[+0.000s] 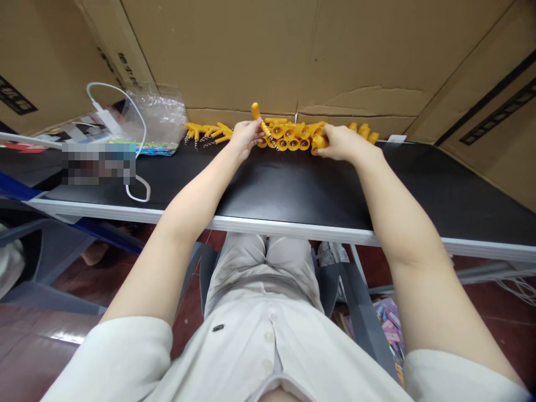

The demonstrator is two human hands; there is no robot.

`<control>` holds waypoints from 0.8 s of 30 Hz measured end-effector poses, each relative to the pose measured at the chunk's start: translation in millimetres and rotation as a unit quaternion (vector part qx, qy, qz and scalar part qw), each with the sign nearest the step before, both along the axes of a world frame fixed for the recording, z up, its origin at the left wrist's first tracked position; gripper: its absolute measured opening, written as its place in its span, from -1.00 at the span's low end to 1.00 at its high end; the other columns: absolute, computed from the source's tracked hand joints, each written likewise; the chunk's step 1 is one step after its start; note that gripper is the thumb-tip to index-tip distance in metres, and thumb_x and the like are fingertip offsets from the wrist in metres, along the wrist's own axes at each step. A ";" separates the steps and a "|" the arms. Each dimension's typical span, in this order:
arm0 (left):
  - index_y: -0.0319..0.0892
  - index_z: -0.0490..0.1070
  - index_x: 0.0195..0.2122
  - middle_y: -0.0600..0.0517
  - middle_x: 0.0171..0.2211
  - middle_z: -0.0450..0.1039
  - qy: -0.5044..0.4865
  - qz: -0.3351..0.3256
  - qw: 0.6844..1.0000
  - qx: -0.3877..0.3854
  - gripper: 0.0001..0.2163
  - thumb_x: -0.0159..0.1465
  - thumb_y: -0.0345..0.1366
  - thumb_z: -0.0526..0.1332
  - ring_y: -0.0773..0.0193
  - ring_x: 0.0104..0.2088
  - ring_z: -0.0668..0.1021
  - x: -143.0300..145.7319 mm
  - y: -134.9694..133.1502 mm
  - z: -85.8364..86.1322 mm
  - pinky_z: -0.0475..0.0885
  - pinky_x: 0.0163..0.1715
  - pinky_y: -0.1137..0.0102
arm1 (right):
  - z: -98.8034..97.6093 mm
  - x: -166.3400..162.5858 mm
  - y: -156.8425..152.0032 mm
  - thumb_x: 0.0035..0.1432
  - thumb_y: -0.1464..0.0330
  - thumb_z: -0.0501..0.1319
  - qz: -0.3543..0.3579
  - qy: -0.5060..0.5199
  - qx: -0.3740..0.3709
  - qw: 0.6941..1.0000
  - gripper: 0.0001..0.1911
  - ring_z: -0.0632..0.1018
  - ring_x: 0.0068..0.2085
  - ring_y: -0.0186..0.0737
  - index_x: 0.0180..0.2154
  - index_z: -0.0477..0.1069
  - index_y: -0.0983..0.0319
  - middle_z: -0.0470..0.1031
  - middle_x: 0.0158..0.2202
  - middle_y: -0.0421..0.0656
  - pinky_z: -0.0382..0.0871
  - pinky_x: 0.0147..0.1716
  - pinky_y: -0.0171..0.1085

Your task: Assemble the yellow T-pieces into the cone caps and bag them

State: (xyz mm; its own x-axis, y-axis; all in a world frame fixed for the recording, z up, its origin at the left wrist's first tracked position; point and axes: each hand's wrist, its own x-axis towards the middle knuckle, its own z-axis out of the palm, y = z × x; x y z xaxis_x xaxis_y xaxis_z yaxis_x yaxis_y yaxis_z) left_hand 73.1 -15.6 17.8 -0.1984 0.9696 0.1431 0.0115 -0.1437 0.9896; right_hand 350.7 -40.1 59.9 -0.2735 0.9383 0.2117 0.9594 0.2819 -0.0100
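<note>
1. Cardboard sheets are walling off the far side of the bench, leaning up behind everything; a reddish tiled floor is showing under the table, with a grey plastic chair standing at the left.
2. The black table with its pale front edge is carrying all the work, and most of its near surface is lying bare.
3. A clear plastic bag is sitting at the back left, with a white cable looping in front of it.
4. The row of orange plastic parts is lying along the back edge against the cardboard. Judging by the layout, a packed cluster in the middle looks already lined up, while looser pieces with small springs at the left and a few more at the right seem to be waiting their turn.
5. The left hand is closing its fingers on one orange piece, tilting it upward above the row.
6. The right hand is gripping the right end of the cluster, fingers curled shut on an orange part.
</note>
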 end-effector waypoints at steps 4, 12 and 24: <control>-0.11 0.45 -0.15 -0.09 -0.12 0.75 0.023 -0.022 0.999 0.014 -0.83 0.55 -0.18 0.35 0.08 0.11 0.79 1.6 -0.2 -1.2 0.68 0.11 0.26 | -10.8 -15.3 1.6 0.35 0.17 0.50 0.087 0.004 0.007 0.996 -0.67 0.68 0.13 0.31 0.05 0.62 0.18 0.70 0.02 0.07 0.55 0.11 0.02; -0.13 0.45 -0.16 -0.10 -0.09 0.77 0.018 -0.031 0.999 -0.007 -0.85 0.60 -0.24 0.25 0.12 0.16 0.78 8.6 -10.1 4.8 0.66 0.14 0.34 | -17.4 -34.6 -9.2 0.40 0.12 0.44 0.149 0.014 -0.003 0.989 -0.68 0.72 0.12 0.27 0.06 0.70 0.14 0.75 0.04 0.02 0.57 0.08 -0.01; -0.17 0.45 -0.22 -0.06 -0.24 0.72 -0.108 -0.021 0.994 -0.016 -0.83 0.59 -0.38 0.23 0.20 0.01 0.80 13.3 -15.1 5.0 0.66 0.14 0.36 | -26.0 -28.6 1.1 0.43 0.16 0.39 0.169 0.031 0.016 0.985 -0.61 0.73 0.04 0.21 0.09 0.71 0.30 0.77 0.00 0.11 0.56 0.03 -0.06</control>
